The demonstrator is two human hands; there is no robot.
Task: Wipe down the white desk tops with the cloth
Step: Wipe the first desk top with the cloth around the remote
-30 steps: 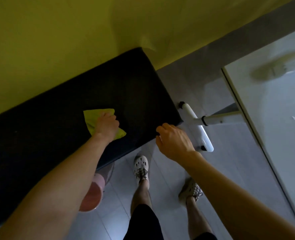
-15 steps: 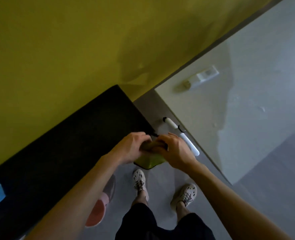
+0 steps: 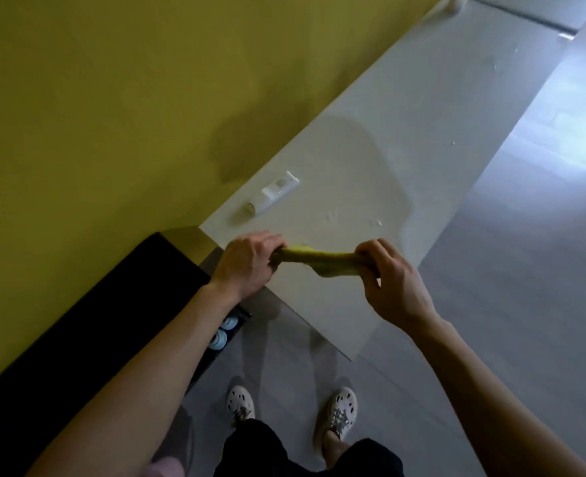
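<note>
A yellow-green cloth (image 3: 319,258) is stretched into a narrow band between both hands, just above the near corner of the white desk top (image 3: 370,160). My left hand (image 3: 247,261) grips its left end with curled fingers. My right hand (image 3: 393,278) pinches the right end. The desk runs away to the upper right along the yellow wall. A few small specks and faint marks lie on its surface beyond the cloth.
A small white device (image 3: 273,192) lies on the desk near the wall. A black desk (image 3: 88,325) stands to the left, with a narrow gap between the two. Grey floor (image 3: 491,270) opens to the right. My feet (image 3: 291,407) stand below the desk corner.
I have turned from the black desk to the white one. The cloth went from under my left hand, to bunched between both hands, to pulled out taut between them over the white desk.
</note>
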